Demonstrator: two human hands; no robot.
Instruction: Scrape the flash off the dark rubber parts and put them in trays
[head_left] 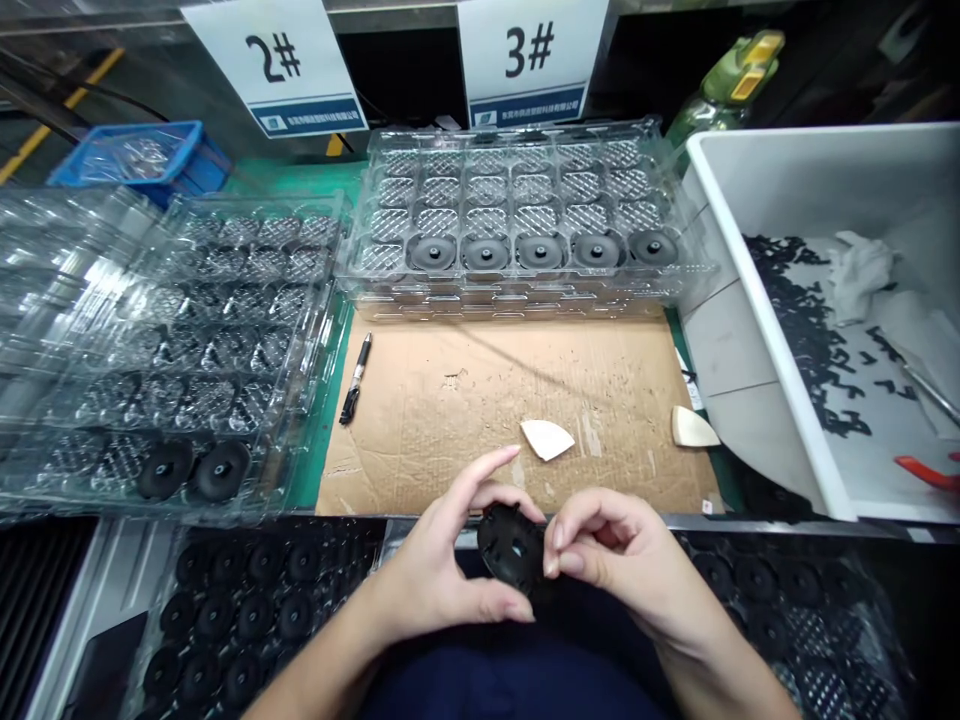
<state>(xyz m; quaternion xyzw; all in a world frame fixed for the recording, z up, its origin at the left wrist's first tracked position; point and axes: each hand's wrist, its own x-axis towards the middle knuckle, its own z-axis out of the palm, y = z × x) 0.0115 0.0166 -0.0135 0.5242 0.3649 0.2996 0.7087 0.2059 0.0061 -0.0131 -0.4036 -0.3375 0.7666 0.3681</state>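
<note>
My left hand point(439, 562) grips a black round plastic disc point(510, 548) near my body, its fingers and thumb curved around it. The disc is tilted, showing small tabs along its rim and a hole near its middle. At the disc's right edge, the thumb and fingers of my right hand point(626, 550) are pinched together; whatever lies between those fingertips is hidden. Just beyond my hands, a white wedge-shaped piece point(547, 439) lies on the cardboard sheet point(420, 420).
Clear trays point(525, 285) at the back hold black discs in their front row. More trays point(300, 390) stand left, beside a pen point(355, 378). A white bin point(780, 380) on the right holds black scraps. Another wedge point(694, 427) lies by it. A blue basket point(199, 170) stands back left.
</note>
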